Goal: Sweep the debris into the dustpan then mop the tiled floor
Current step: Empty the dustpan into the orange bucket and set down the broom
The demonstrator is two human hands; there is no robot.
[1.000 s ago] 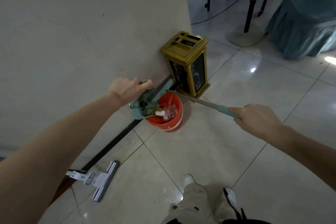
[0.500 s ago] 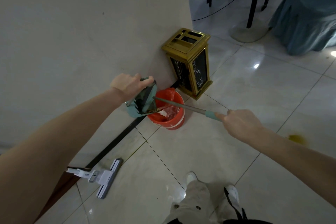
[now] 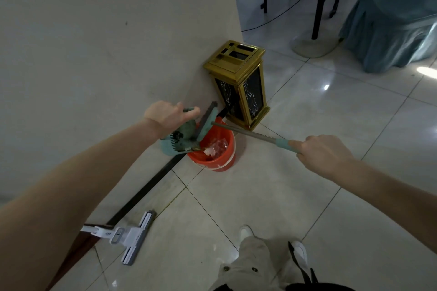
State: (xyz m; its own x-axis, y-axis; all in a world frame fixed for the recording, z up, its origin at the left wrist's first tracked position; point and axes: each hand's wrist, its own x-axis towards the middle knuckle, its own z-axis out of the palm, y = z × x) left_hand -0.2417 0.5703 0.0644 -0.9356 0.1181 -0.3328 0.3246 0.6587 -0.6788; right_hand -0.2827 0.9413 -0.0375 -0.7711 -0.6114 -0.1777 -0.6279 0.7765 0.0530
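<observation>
Dustpan tilted over orange bucket rim, beside wall

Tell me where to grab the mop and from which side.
Take the mop by its white handle, just behind the head: it is the only slim part, while the wide head lies flat on the tile. Come from above, on the open floor side; the wall runs close on the other.

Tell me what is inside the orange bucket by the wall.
Crumpled clear plastic and a whitish scrap lie in the orange bucket. The teal dustpan, tipped over its rim in the left hand, and the broom head cover the near-wall side; the bottom is hidden.
</observation>
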